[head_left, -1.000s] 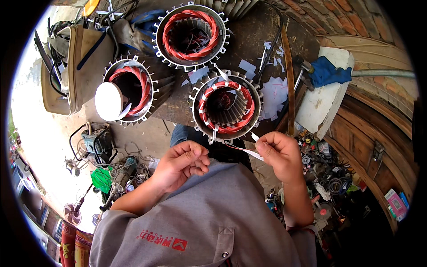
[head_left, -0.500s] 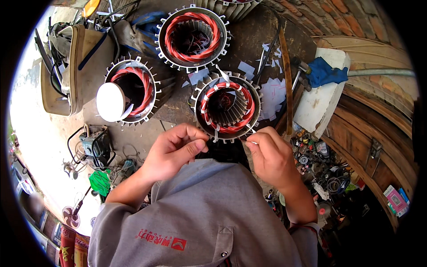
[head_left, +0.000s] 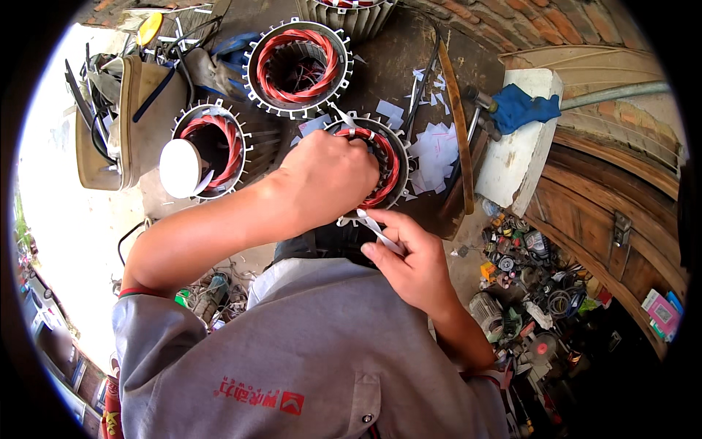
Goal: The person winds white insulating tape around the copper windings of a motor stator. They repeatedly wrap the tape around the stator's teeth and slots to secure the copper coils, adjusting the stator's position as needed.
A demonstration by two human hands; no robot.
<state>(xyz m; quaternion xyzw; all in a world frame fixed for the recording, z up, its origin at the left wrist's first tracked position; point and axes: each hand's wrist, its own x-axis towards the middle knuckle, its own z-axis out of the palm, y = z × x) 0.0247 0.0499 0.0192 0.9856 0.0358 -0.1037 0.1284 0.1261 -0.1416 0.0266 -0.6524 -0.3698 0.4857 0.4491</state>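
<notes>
Two hands [head_left: 333,175] are at one metal housing [head_left: 404,178] (red coils [head_left: 393,167] inside).

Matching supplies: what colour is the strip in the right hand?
The strip is white, clearest in head view.

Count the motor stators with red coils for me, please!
4: one stator under the left hand, one farther back, one on the left partly behind a white disc, one cut off at the top edge. Others may be hidden.
</notes>
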